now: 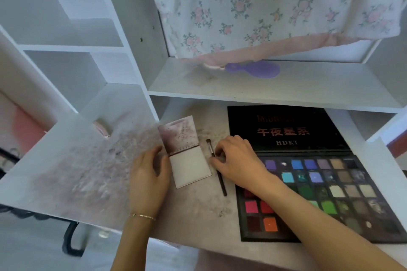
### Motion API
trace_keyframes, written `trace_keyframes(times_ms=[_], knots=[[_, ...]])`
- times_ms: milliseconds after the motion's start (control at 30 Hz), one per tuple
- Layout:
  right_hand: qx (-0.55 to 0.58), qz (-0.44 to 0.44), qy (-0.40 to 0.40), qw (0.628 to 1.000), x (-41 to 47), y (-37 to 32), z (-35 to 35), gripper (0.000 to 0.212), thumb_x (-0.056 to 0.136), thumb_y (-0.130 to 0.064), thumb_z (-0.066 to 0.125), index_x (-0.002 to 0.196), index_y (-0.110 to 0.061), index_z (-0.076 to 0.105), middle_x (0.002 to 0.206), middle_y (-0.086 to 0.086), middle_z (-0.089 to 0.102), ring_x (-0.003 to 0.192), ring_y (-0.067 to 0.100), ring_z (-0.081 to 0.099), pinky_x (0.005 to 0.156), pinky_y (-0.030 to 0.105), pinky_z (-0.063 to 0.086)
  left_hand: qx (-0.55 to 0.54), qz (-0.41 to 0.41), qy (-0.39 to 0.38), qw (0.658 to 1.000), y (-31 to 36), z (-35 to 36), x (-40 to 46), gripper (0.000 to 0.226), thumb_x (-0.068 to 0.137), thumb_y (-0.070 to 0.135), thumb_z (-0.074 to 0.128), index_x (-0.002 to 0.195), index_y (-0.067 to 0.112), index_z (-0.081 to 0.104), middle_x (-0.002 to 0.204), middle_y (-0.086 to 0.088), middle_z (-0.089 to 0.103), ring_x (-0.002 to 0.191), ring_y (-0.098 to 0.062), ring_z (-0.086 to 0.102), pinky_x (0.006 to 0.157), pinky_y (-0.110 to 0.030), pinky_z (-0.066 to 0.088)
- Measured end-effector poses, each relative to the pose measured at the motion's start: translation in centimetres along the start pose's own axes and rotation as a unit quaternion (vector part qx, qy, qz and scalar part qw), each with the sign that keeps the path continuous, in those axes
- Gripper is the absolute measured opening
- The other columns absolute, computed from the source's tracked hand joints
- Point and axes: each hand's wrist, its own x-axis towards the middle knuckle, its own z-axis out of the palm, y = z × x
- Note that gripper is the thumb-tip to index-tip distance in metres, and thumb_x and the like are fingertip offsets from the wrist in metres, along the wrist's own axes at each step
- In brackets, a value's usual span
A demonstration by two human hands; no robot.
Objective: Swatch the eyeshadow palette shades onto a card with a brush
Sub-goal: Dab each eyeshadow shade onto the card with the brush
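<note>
Hands flank card [191, 167]; right hand [236, 160] touches brush [218, 171] beside HDKT palette [330, 193].

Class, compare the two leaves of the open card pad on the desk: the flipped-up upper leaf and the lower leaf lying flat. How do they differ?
The upper leaf is smeared with purplish powder and specks; the lower leaf is clean white. The upper leaf lies farther from the person, the lower leaf nearer, beside the left hand. Both are similar in shape and joined at a dark spine.
</note>
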Motion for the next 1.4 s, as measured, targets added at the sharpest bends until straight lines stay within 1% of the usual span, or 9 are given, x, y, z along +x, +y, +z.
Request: trace_keyframes(times_ms=[133,267,400,533,700,933,1100,1333,1400], knots=[[-0.051,0.019,0.002,0.999,0.6,-0.6,0.3,0.024,0.087,-0.027,0.046,0.096,-0.009,0.058,0.104,0.008,0.059,0.098,0.025,0.047,0.08,0.033,0.03,0.044,-0.013,-0.029,0.999,-0.3,0.6,0.6,0.03,0.086,0.019,0.057,0.115,0.011,0.06,0.114,-0.011,0.06,0.11,-0.03,0.046,0.096,-0.043,0.034],[-0.028,0.046,0.013,0.998,1.0,-1.3,0.2,0.032,0.088,-0.029,0.043,0.063,-0.009,0.047,0.077,0.011,0.058,0.081,0.028,0.05,0.07,0.033,0.03,0.051,-0.035,-0.029,0.998,-0.1,0.9,1.6,0.029,0.087,0.023,0.056,0.115,0.014,0.06,0.114,-0.008,0.062,0.111,-0.03,0.046,0.095,-0.041,0.032],[0.133,0.123,-0.023,0.983,1.3,-1.0,-1.0,0.023,0.082,-0.022,0.052,0.068,-0.006,0.061,0.068,0.003,0.063,0.071,0.02,0.058,0.066,0.03,0.047,0.028,-0.033,-0.017,0.999,-0.2,1.0,1.9,0.024,0.088,0.019,0.056,0.108,0.012,0.064,0.11,-0.009,0.064,0.107,-0.032,0.049,0.093,-0.042,0.036],[0.308,0.148,0.013,0.94,0.5,-0.3,-2.3,0.011,0.082,-0.019,0.056,0.071,-0.021,0.058,0.071,-0.006,0.062,0.062,0.001,0.054,0.052,0.006,0.04,0.014,-0.017,-0.004,1.0,-0.3,1.0,1.8,0.018,0.087,0.016,0.056,0.099,0.009,0.066,0.101,-0.01,0.066,0.099,-0.033,0.053,0.089,-0.046,0.04],[0.488,0.151,0.097,0.854,-2.2,0.8,-4.3,0.012,0.088,-0.005,0.051,0.081,-0.015,0.056,0.059,-0.003,0.067,0.057,0.005,0.058,0.056,0.016,0.047,-0.033,-0.006,0.005,0.999,-0.2,0.9,1.7,0.016,0.089,0.014,0.053,0.088,0.006,0.067,0.082,-0.01,0.066,0.077,-0.027,0.056,0.069,-0.035,0.042],[0.476,0.098,0.166,0.858,-8.8,2.7,-4.7,0.027,0.09,0.002,0.045,0.094,-0.022,0.056,0.069,0.004,0.063,0.044,0.008,0.045,0.045,0.018,0.04,-0.094,-0.005,0.011,0.995,1.2,1.5,0.3,0.014,0.09,0.011,0.051,0.09,0.008,0.064,0.075,0.001,0.059,0.064,-0.008,0.048,0.053,-0.016,0.03],[0.49,0.096,0.218,0.839,-12.6,3.8,-4.3,0.04,0.091,0.012,0.032,0.092,-0.014,0.062,0.081,0.001,0.065,0.048,0.014,0.056,0.049,0.018,0.047,-0.098,0.016,-0.041,0.994,3.0,2.9,-0.6,0.015,0.091,0.013,0.05,0.09,0.008,0.064,0.078,-0.001,0.061,0.071,-0.017,0.053,0.063,-0.025,0.034],[0.356,0.043,0.236,0.903,-13.2,3.6,-3.3,0.037,0.082,-0.001,0.044,0.099,-0.031,0.057,0.091,-0.015,0.066,0.068,0.038,0.059,0.055,0.043,0.05,-0.094,0.005,-0.016,0.995,3.9,3.8,0.4,0.018,0.091,0.012,0.05,0.092,0.003,0.066,0.083,-0.001,0.06,0.076,-0.016,0.052,0.063,-0.017,0.031],[0.341,0.033,0.239,0.909,-12.4,3.8,-3.4,0.036,0.081,-0.001,0.047,0.099,-0.031,0.053,0.088,-0.012,0.066,0.075,0.03,0.063,0.062,0.039,0.053,-0.097,0.004,-0.027,0.995,4.0,4.1,0.7,0.018,0.091,0.013,0.05,0.092,0.003,0.066,0.085,-0.003,0.062,0.078,-0.017,0.053,0.068,-0.021,0.034]])
